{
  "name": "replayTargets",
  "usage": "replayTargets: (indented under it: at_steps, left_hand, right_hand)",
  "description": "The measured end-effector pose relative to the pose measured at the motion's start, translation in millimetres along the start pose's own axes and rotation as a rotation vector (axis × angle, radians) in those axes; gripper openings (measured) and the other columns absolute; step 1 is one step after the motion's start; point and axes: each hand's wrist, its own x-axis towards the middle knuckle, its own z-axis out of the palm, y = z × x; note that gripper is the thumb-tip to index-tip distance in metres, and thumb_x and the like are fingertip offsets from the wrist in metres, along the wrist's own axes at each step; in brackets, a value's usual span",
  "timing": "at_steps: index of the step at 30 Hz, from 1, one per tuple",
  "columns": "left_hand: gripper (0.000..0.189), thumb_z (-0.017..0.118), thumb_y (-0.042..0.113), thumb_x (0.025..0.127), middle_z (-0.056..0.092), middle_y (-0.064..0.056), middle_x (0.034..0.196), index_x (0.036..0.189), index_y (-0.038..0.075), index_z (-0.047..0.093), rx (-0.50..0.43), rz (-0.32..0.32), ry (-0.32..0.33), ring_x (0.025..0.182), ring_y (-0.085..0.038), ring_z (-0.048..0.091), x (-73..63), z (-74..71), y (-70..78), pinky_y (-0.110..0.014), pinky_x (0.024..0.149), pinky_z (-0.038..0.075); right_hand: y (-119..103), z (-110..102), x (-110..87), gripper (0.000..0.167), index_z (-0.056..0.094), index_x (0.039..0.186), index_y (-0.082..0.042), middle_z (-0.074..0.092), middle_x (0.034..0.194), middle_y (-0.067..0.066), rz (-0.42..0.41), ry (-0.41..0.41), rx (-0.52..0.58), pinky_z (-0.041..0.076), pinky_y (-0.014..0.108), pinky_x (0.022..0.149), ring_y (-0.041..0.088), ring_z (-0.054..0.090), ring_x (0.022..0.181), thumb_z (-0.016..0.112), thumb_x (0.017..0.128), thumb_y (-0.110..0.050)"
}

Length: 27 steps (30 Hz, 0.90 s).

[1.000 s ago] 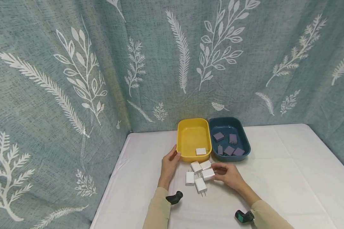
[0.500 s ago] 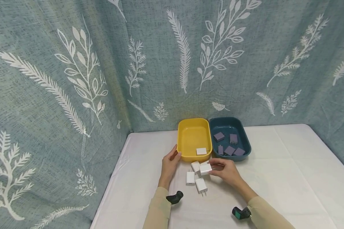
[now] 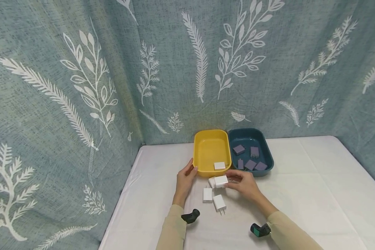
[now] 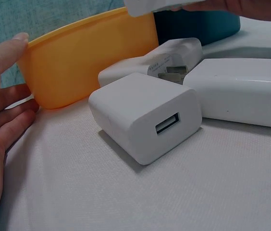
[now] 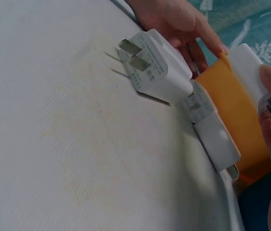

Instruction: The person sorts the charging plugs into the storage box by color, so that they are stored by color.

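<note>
My right hand (image 3: 243, 184) pinches a white USB charger (image 3: 221, 181) between thumb and fingers. The charger hangs just above the table in front of the yellow bin (image 3: 210, 173), its prongs toward my palm. Its blank top partly covers another charger in the head view. My left hand (image 3: 184, 182) holds the bin's front left corner, the thumb at the corner and the other fingers along the side. Below lie several loose chargers, one with its USB port (image 4: 167, 123) facing the left wrist camera. Inside the yellow bin lies one white charger (image 3: 219, 166).
Touching the yellow bin on its right, a dark blue bin (image 3: 270, 166) contains several purple chargers (image 3: 254, 151). Both stand on a white tablecloth (image 3: 309, 180) at the table's back edge. Behind hangs a leaf-patterned curtain (image 3: 172, 69). Each wrist carries a black camera (image 3: 190, 216).
My right hand has lifted one charger from the pile and carried it up and left toward the yellow bin. My left hand stays at the bin's corner.
</note>
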Motion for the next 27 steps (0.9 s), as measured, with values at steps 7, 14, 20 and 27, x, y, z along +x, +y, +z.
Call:
replayTargets:
  at_steps: [7,14,20,27]
  left_hand:
    - [0.052,0.060,0.028,0.098,0.048,-0.005,0.149,0.146,0.019,0.045,-0.013,0.020,0.022,0.138,-0.024,0.047,9.5,3.9,-19.9,-0.041,0.113,0.041]
    - [0.051,0.062,0.036,0.095,0.051,0.004,0.146,0.144,0.030,0.048,-0.025,0.018,0.050,0.134,-0.017,0.050,18.1,7.1,-38.2,-0.033,0.109,0.046]
    - [0.054,0.063,0.039,0.094,0.051,-0.002,0.147,0.144,0.027,0.048,-0.045,0.032,0.045,0.134,-0.022,0.050,17.4,6.9,-38.0,-0.029,0.105,0.049]
    - [0.052,0.063,0.040,0.094,0.053,0.002,0.145,0.143,0.029,0.049,-0.038,0.022,0.047,0.132,-0.018,0.052,18.7,7.2,-40.1,-0.027,0.103,0.050]
  right_hand:
    - [-5,5,5.2,0.046,0.068,0.118,-0.003,0.070,0.117,0.017,-0.006,0.014,0.007,0.058,0.029,0.090,0.026,0.069,0.105,0.083,0.075,-0.014]
    - [-7,10,11.2,0.045,0.068,0.116,-0.002,0.070,0.114,0.019,-0.060,0.026,0.052,0.059,0.026,0.087,0.029,0.070,0.104,0.083,0.075,-0.012]
    - [-13,16,15.5,0.044,0.069,0.115,-0.005,0.071,0.110,0.015,-0.055,0.080,0.032,0.059,0.027,0.087,0.028,0.070,0.103,0.084,0.075,-0.014]
    - [-20,21,19.4,0.045,0.070,0.114,-0.007,0.072,0.110,0.013,-0.029,0.117,0.020,0.059,0.028,0.088,0.027,0.070,0.102,0.085,0.074,-0.018]
